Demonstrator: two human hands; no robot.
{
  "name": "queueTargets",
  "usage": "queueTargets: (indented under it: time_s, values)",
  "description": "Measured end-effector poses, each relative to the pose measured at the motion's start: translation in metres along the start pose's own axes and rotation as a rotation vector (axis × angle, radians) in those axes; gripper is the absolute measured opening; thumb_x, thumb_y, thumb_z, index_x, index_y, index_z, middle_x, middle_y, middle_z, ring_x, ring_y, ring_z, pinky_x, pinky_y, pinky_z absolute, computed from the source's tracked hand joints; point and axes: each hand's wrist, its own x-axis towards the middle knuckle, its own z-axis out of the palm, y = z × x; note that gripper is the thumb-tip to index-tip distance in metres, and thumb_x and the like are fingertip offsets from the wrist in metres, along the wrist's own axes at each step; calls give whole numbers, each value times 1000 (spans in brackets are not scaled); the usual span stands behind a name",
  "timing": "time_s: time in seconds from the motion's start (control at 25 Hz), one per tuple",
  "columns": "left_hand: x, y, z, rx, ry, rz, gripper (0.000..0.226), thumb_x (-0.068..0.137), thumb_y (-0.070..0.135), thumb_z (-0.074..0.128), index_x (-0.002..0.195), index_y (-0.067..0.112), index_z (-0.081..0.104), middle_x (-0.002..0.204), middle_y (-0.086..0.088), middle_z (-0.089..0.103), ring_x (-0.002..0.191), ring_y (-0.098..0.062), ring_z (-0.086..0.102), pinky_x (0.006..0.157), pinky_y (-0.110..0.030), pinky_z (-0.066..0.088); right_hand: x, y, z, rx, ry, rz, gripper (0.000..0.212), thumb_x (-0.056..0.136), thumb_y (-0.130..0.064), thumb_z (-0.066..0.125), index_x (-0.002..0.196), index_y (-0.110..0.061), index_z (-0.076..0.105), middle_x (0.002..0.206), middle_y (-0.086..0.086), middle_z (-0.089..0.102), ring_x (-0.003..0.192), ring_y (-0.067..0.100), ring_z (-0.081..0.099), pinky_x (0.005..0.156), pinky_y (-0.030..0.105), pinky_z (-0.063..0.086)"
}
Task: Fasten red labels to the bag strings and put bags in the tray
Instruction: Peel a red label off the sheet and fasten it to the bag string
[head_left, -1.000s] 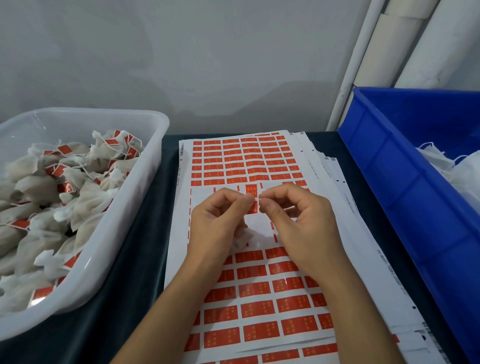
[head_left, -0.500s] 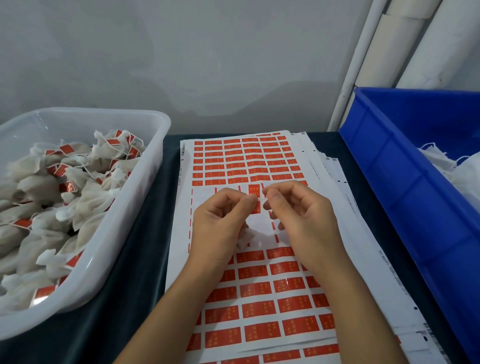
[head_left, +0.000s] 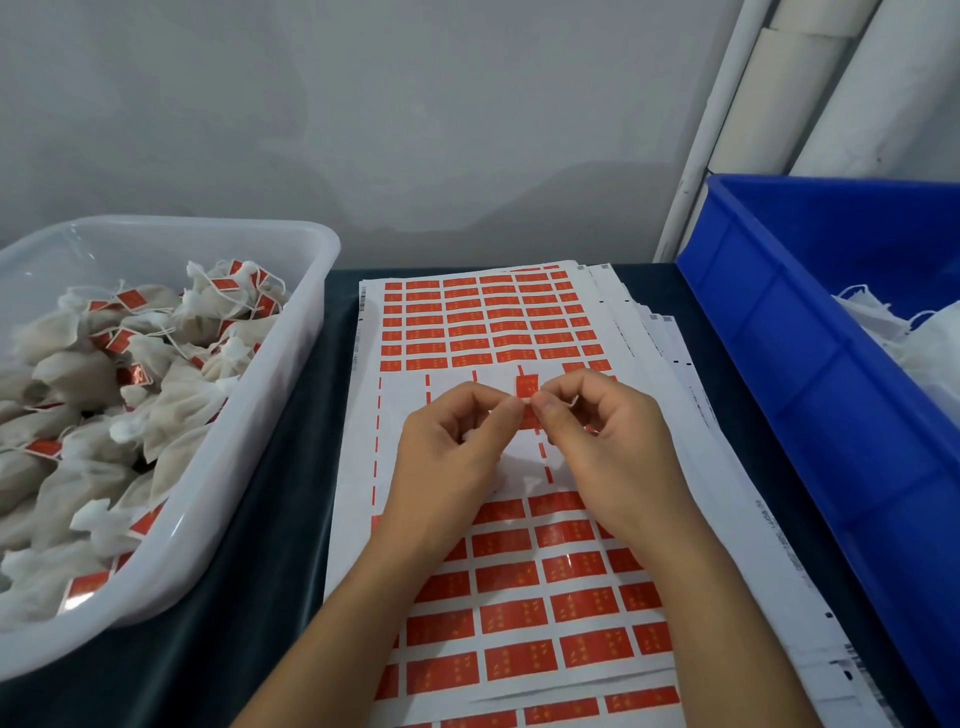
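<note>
My left hand (head_left: 451, 457) and my right hand (head_left: 608, 447) meet fingertip to fingertip over the bare middle band of the label sheet (head_left: 519, 582). Between the tips sits one red label (head_left: 527, 388), standing up above my fingers, and both hands pinch it. A white bag (head_left: 511, 475) shows partly under and between my palms; its string is hidden by my fingers. The white tray (head_left: 270, 415) at the left holds several bags with red labels on their strings.
A blue bin (head_left: 810, 395) at the right holds white unlabelled bags (head_left: 904, 338). The label sheets lie in a stack on a dark cloth (head_left: 270, 597). White pipes (head_left: 737, 104) run up the grey wall behind.
My fingertips have closed in tighter on the red label. The hands stay over the same spot of the sheet.
</note>
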Motion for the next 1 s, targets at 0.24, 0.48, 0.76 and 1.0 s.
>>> queueTargets:
  time_s: [0.24, 0.48, 0.76, 1.0]
  values:
    - [-2, -6, 2, 182, 101, 118, 21, 92, 37, 78, 89, 36, 57, 82, 17, 65, 72, -6, 64, 59, -8, 50, 3, 4, -2, -78, 30, 25, 9, 98, -38, 64, 89, -39, 64, 90, -26, 67, 94, -20, 56, 57, 0, 43]
    - [0, -8, -9, 405, 21, 340, 30, 91, 27, 79, 96, 49, 60, 85, 38, 59, 84, 1, 65, 69, -4, 50, 4, 8, -3, -117, 25, 21, 4, 97, -39, 66, 94, -38, 69, 89, -28, 67, 94, -21, 55, 65, 5, 38]
    - [1, -9, -10, 375, 58, 329, 29, 92, 28, 79, 105, 49, 64, 82, 41, 56, 75, 6, 62, 63, -5, 49, 3, 8, -2, -133, 16, 19, 5, 97, -41, 65, 98, -42, 69, 91, -31, 66, 92, -15, 59, 68, 5, 38]
    - [-1, -10, -8, 396, 65, 290, 21, 93, 43, 74, 109, 49, 63, 67, 29, 53, 69, -1, 60, 58, -6, 44, 1, 7, -1, -163, 39, -16, 7, 97, -40, 64, 101, -45, 68, 96, -33, 63, 88, -5, 62, 72, 8, 39]
